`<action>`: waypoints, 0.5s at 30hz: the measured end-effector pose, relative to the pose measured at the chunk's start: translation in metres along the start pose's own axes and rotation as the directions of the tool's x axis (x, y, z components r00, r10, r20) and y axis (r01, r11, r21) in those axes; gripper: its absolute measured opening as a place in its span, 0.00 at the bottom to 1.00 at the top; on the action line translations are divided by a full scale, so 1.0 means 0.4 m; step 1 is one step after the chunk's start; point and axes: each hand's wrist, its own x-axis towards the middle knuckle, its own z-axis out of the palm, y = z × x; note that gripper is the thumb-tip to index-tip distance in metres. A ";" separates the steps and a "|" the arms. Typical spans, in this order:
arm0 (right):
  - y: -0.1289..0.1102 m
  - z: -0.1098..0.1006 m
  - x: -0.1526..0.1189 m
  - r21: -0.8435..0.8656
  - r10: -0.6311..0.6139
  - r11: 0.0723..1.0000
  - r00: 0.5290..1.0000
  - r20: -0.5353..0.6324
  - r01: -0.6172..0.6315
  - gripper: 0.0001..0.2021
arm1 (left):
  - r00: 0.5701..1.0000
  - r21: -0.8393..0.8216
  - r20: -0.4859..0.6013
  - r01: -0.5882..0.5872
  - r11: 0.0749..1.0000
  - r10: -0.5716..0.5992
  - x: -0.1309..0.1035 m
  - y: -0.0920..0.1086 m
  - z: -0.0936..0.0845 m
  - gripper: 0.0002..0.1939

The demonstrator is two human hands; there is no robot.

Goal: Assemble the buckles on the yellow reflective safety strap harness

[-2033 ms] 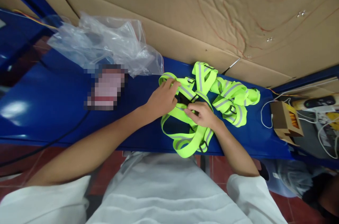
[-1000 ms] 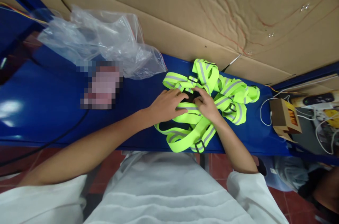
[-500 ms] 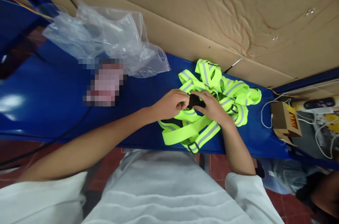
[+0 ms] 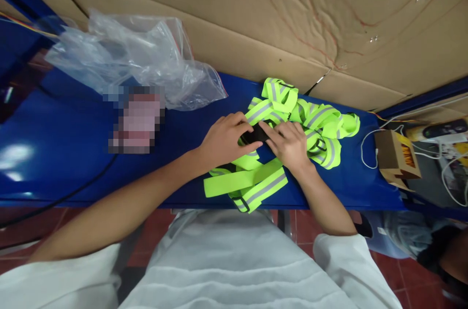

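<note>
A tangle of neon-yellow reflective straps [image 4: 323, 119] with grey stripes and black slider buckles lies on the blue table. My left hand [image 4: 224, 139] is closed at the left end of a small black piece [image 4: 259, 134] among the straps, with the thumb below and the fingers above. From the right, my right hand [image 4: 290, 142] has its fingertips on the same black piece. Whether it is a buckle or a fabric patch I cannot tell. Loose strap ends [image 4: 243, 182] and a black slider [image 4: 240, 203] lie nearer the table's front edge.
Clear plastic bags [image 4: 146, 55] lie at the back left, by a pixelated pinkish object [image 4: 137, 121]. A black cable [image 4: 73, 195] runs leftward. An opened cardboard box [image 4: 397, 155] and a white cable [image 4: 362, 150] are at the right. A cardboard wall [image 4: 219, 31] stands behind. Part of another person [image 4: 413, 233] shows at lower right.
My left hand has loosened from a tight fist into a wider grip. My right hand has turned more palm-down over the black piece. The loose strap ends have shifted left.
</note>
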 end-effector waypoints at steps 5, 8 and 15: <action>-0.005 -0.005 -0.002 0.042 0.031 0.999 0.999 0.014 -0.032 0.21 | 0.997 0.070 0.020 -0.079 0.994 0.078 0.002 0.001 -0.018 0.15; -0.007 -0.006 -0.003 0.043 0.019 0.999 1.000 -0.001 -0.019 0.20 | 0.993 0.058 0.051 -0.107 0.993 0.104 0.005 0.000 -0.027 0.13; -0.008 -0.022 0.001 0.041 0.007 0.999 1.000 -0.007 -0.007 0.18 | 0.987 0.037 0.101 -0.127 0.991 0.123 0.011 -0.003 -0.047 0.13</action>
